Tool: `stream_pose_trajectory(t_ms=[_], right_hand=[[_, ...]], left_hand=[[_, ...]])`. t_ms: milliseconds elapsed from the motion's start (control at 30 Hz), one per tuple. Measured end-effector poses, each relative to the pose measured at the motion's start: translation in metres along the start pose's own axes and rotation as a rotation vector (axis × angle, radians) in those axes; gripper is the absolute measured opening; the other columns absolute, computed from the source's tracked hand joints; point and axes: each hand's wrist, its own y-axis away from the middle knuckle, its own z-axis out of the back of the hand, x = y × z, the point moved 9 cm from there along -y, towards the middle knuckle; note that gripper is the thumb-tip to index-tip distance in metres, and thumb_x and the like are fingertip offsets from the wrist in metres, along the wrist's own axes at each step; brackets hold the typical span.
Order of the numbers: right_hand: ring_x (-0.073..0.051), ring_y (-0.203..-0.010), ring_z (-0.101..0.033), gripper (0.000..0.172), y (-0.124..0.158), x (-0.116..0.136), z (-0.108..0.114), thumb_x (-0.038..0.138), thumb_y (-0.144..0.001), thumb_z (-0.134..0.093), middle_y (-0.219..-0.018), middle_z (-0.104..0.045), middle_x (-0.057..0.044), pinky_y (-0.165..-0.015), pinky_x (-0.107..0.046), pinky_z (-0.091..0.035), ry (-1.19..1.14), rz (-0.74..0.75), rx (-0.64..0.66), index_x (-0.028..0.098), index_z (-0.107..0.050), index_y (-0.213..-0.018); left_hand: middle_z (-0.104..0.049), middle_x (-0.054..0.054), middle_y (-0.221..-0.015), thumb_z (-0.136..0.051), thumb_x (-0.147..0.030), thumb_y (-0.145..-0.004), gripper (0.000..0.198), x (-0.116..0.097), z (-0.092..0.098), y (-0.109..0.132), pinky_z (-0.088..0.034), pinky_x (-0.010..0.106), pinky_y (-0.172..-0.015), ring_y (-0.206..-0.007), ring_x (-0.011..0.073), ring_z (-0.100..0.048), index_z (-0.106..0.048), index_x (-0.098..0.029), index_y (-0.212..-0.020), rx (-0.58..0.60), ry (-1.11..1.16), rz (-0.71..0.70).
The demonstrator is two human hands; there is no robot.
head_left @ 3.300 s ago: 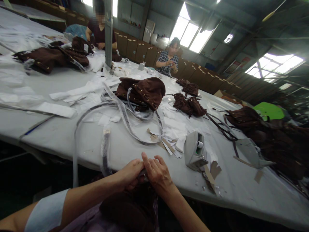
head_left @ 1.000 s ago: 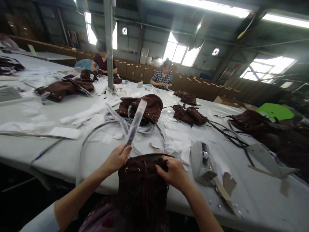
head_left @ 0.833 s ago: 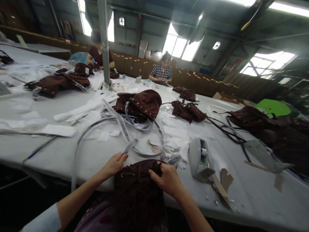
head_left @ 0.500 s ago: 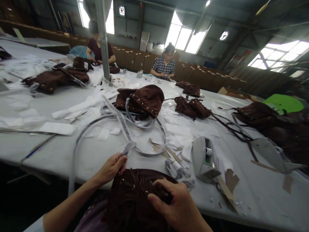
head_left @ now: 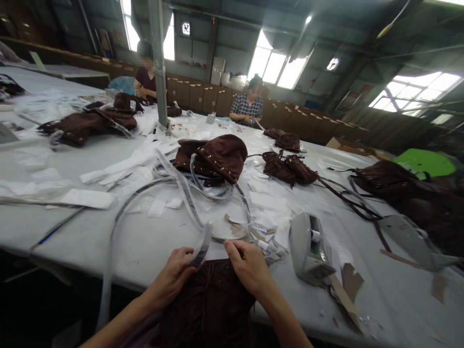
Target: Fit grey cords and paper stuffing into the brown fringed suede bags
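A dark brown fringed bag rests at the table's near edge, close to my body. My left hand is closed around a strap wrapped in clear plastic, at the bag's upper left. At the bag's upper right edge, my right hand grips the rim, thumb and fingers bent over it. Its fingertips are partly hidden. Beyond my hands sits another brown bag with gold eyelets, and its plastic-wrapped strap loops across the table.
On the right stands a grey tape dispenser near cardboard scraps. White paper pieces litter the table. More brown bags lie farther off. A metal post rises at the far edge; two people work there.
My right hand has moved from the bag's front up to its top edge. The wrapped strap in my left hand now stands more upright. The view has tilted slightly upward.
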Motion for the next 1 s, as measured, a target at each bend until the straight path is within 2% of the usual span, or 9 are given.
stream_pose_trajectory(t_ms=[100,167,233,367,433,500,633,867,1000], right_hand=[[-0.009,-0.044,-0.034,0.053,-0.015,-0.001,-0.033,0.052,-0.088,-0.041,-0.044,-0.037,0.005,-0.044,-0.024,-0.022,-0.066,-0.047,0.319,0.015,-0.060,-0.054],[-0.008,-0.044,-0.031,0.051,-0.020,0.003,-0.048,0.056,-0.084,-0.046,-0.044,-0.037,0.006,-0.043,-0.023,-0.021,-0.160,-0.050,0.488,0.015,-0.062,-0.057],[-0.008,-0.045,-0.033,0.046,-0.026,0.015,-0.055,0.056,-0.079,-0.053,-0.047,-0.042,0.005,-0.043,-0.021,-0.023,-0.255,-0.038,0.558,0.016,-0.062,-0.060],[-0.007,-0.046,-0.038,0.036,-0.045,0.040,-0.054,0.048,-0.074,-0.061,-0.051,-0.047,0.005,-0.045,-0.020,-0.029,-0.474,-0.078,0.421,0.016,-0.057,-0.060],[-0.007,-0.045,-0.038,0.034,-0.053,0.046,-0.052,0.047,-0.074,-0.061,-0.050,-0.046,0.006,-0.044,-0.020,-0.030,-0.568,-0.095,0.284,0.017,-0.054,-0.060],[-0.007,-0.044,-0.037,0.033,-0.058,0.046,-0.048,0.048,-0.074,-0.062,-0.049,-0.045,0.007,-0.043,-0.020,-0.029,-0.600,-0.088,0.136,0.018,-0.053,-0.063],[-0.008,-0.042,-0.039,0.032,-0.056,0.032,-0.042,0.048,-0.074,-0.063,-0.049,-0.047,0.007,-0.041,-0.021,-0.029,-0.524,-0.106,-0.063,0.019,-0.051,-0.068],[-0.012,-0.048,-0.054,0.027,-0.036,0.030,-0.063,0.037,-0.074,-0.064,-0.060,-0.062,0.005,-0.046,-0.021,-0.039,-0.484,-0.118,0.098,0.022,-0.049,-0.089],[-0.013,-0.053,-0.056,0.016,-0.027,0.025,-0.080,0.033,-0.077,-0.061,-0.061,-0.063,0.003,-0.051,-0.022,-0.041,-0.402,-0.091,0.151,0.019,-0.054,-0.081]], left_hand=[[-0.054,0.007,-0.118,-0.042,-0.036,-0.091,0.030,-0.008,0.008,0.005,-0.038,0.044,-0.098,-0.107,0.0251,-0.045,-0.066,-0.028,-0.108,-0.032,-0.119,-0.008],[-0.055,0.006,-0.116,-0.042,-0.034,-0.092,0.030,-0.021,0.017,0.002,-0.040,0.042,-0.095,-0.104,0.0238,-0.045,-0.067,-0.029,-0.106,-0.046,-0.150,-0.044],[-0.055,0.005,-0.116,-0.042,-0.034,-0.092,0.030,-0.035,0.025,-0.005,-0.040,0.039,-0.093,-0.102,0.0226,-0.045,-0.067,-0.029,-0.106,-0.044,-0.156,-0.090],[-0.059,0.005,-0.105,-0.041,-0.037,-0.092,0.030,-0.045,0.031,-0.022,-0.037,0.039,-0.095,-0.098,0.0211,-0.047,-0.069,-0.025,-0.095,0.006,-0.082,-0.111],[-0.059,0.005,-0.104,-0.051,-0.039,-0.087,0.025,-0.037,0.033,-0.026,-0.037,0.039,-0.095,-0.100,0.0220,-0.048,-0.066,-0.022,-0.098,0.003,0.021,-0.070],[-0.060,0.006,-0.106,-0.061,-0.041,-0.081,0.036,-0.022,0.027,-0.024,-0.042,0.037,-0.090,-0.099,0.0224,-0.052,-0.059,-0.020,-0.110,0.028,0.199,0.018],[-0.063,0.005,-0.101,-0.055,-0.042,-0.085,0.039,-0.004,0.010,-0.013,-0.047,0.031,-0.079,-0.091,0.0202,-0.058,-0.053,-0.017,-0.115,0.084,0.460,0.136],[-0.064,0.004,-0.102,-0.054,-0.032,-0.085,0.030,-0.014,0.012,-0.014,-0.042,0.033,-0.091,-0.098,0.0213,-0.056,-0.057,-0.017,-0.111,0.066,0.443,0.063],[-0.062,0.003,-0.092,-0.058,-0.030,-0.081,0.023,-0.003,0.007,-0.014,-0.043,0.031,-0.085,-0.091,0.0200,-0.056,-0.058,-0.015,-0.099,0.061,0.487,0.102]])
